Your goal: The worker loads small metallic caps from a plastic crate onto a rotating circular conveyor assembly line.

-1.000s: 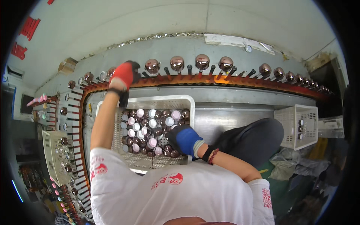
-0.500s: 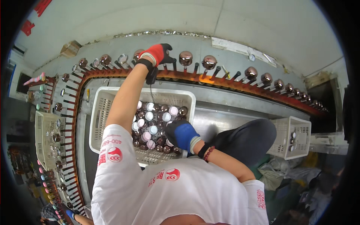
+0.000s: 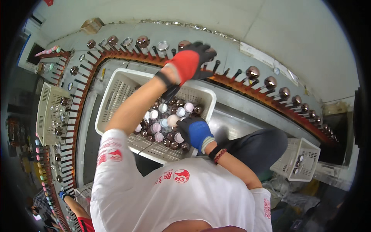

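Shiny brown and pale round caps (image 3: 167, 124) heaped loose in a white slatted crate (image 3: 116, 92).

Pale grey wall (image 3: 270, 34) above, dark cluttered floor (image 3: 309, 205) at right, daylight throughout.

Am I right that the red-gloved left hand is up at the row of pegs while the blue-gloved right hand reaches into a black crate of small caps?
Not quite: the crate is white, not black, as the head view shows. The rest stands: the red-gloved left hand is up at the row of pegs, and the blue-gloved right hand reaches in among the small caps.
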Motion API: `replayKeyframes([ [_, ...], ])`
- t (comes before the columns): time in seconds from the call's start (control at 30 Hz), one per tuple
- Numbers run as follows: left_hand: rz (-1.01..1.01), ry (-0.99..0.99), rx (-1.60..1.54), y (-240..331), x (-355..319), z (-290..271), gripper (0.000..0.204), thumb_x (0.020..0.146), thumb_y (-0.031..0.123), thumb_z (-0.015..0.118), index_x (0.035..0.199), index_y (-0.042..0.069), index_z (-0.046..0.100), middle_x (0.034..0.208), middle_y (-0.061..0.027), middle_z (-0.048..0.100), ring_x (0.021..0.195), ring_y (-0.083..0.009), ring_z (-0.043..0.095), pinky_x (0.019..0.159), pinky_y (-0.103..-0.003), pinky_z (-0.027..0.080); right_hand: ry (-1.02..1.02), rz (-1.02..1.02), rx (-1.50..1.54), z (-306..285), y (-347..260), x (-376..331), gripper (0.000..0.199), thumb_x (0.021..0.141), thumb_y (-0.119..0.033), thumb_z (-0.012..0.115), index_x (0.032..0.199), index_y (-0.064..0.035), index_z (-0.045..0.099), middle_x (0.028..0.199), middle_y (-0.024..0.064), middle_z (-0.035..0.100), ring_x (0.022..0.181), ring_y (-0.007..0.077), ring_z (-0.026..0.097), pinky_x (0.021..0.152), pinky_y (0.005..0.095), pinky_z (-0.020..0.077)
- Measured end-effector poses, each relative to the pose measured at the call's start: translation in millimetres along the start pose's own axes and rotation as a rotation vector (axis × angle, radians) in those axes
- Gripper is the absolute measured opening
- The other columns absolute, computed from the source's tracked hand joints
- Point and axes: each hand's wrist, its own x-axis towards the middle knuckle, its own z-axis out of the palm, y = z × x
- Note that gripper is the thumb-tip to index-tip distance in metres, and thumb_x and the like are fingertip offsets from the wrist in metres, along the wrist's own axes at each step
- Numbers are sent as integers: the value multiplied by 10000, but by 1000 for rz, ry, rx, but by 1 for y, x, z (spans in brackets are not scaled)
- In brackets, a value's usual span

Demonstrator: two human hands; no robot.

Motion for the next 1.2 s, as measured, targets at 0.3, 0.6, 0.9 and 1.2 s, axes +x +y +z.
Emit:
replayKeyframes([
  [0.3,-641,-78,408,-65,-66,6,191,825,236,728,947,109,800,1041,-192,769,1022,-357,747,908,-475,597,-76,169,963,-27,-15,22,421,958,-53,646,1378,-33,647,1207,221,729,1103,329,702,972,391,549],
  [0.6,-558,-521,-88,114,-153,59,405,920,406,683,1106,67,803,1136,-173,781,1078,-379,745,874,-518,594,629,40,-271,-185,307,75,469,1025,-231,653,1383,71,624,1351,277,668,1268,421,628,1133,451,461],
  [0.9,-690,369,322,166,-279,110,247,829,334,682,748,103,714,648,-162,648,598,-410,646,556,-508,519,-1,293,333,-234,362,179,317,1059,-311,584,1004,-33,726,945,63,721,876,212,630,775,407,512],
  [1.2,-749,271,416,136,-257,125,246,777,323,675,697,102,748,681,-144,693,621,-389,685,591,-511,552,-291,267,278,-222,399,248,283,1024,-276,623,861,-54,690,806,48,683,777,224,627,694,426,500],
])
